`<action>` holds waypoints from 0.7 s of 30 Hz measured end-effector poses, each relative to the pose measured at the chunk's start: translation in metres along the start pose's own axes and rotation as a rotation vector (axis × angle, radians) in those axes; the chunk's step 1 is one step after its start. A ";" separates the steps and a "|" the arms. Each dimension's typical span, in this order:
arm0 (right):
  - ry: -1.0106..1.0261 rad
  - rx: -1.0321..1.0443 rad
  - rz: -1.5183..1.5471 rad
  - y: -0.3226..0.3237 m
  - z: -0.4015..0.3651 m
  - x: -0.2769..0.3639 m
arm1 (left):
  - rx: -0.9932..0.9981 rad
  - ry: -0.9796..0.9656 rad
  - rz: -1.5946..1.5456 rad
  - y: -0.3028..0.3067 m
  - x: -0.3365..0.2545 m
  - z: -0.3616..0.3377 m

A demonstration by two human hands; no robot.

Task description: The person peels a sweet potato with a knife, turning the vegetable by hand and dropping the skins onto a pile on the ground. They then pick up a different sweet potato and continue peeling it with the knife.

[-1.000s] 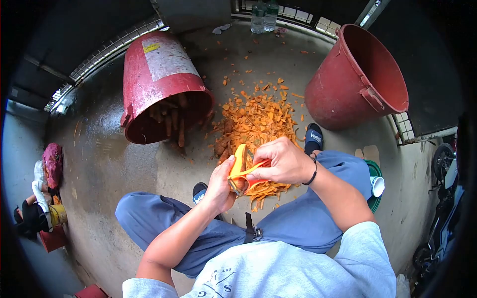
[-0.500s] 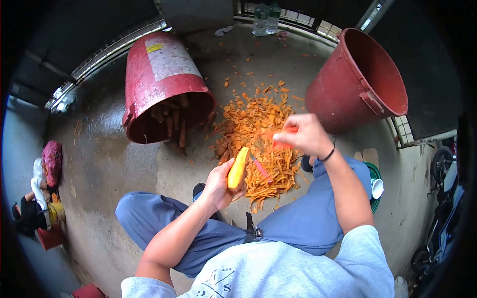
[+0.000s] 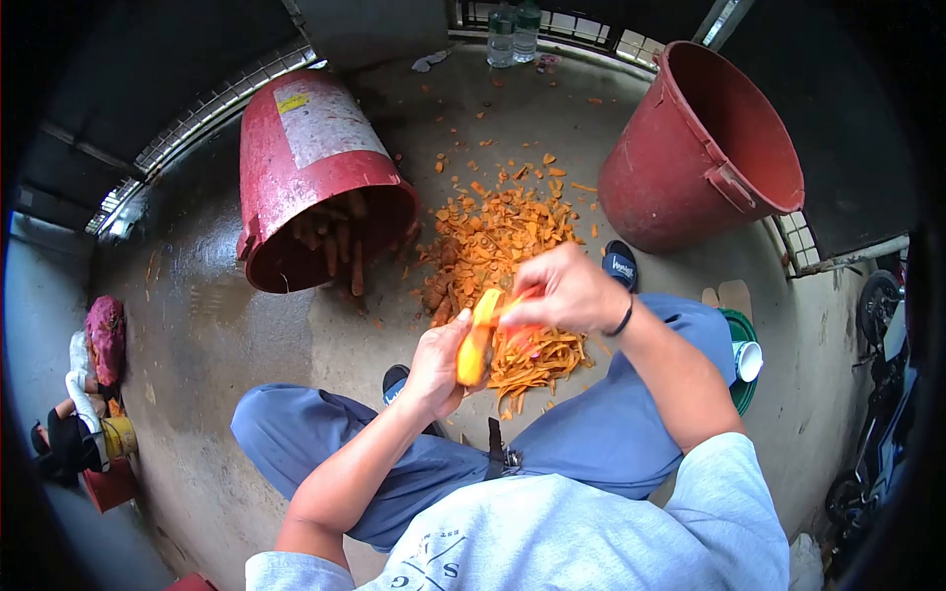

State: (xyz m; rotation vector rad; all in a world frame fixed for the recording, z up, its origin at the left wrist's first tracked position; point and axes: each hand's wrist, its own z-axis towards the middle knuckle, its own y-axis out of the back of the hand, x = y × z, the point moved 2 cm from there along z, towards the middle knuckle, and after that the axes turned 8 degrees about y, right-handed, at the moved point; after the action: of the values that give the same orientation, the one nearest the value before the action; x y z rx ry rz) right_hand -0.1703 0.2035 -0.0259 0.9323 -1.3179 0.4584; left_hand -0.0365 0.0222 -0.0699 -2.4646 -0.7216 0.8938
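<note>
Right hand (image 3: 564, 289) has swung back from over the peel pile (image 3: 503, 231) to the carrot's (image 3: 475, 345) top end, wrist bent, fingers closed on a blurred red tool, probably a peeler (image 3: 522, 335). Left hand (image 3: 437, 362) wraps the carrot's lower half, tilted, above the knees. Tipped red bucket (image 3: 305, 148) lies to the left.

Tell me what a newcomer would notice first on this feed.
The bright heap of orange peelings on the wet floor, centre frame, grabs the eye first. Just below it, the left hand grips a peeled orange root, and the right hand holds a red tool against it. Red buckets flank the heap: a tipped bucket on the left with brown roots inside, and an upright bucket on the right.
</note>
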 end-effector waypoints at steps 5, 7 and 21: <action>-0.116 -0.282 -0.831 0.075 0.008 -0.051 | 0.178 0.100 0.027 0.006 0.003 -0.003; -0.113 -0.355 -0.756 0.076 0.003 -0.038 | 0.146 0.111 -0.026 0.002 -0.001 -0.005; 0.180 -0.004 -0.210 -0.022 -0.006 0.032 | -0.024 0.030 -0.168 -0.002 0.005 0.005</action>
State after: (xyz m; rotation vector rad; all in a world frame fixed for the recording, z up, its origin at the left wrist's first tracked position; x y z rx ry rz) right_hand -0.1425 0.1888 -0.0021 0.9906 -1.0452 0.3683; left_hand -0.0372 0.0273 -0.0742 -2.3902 -0.9185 0.7881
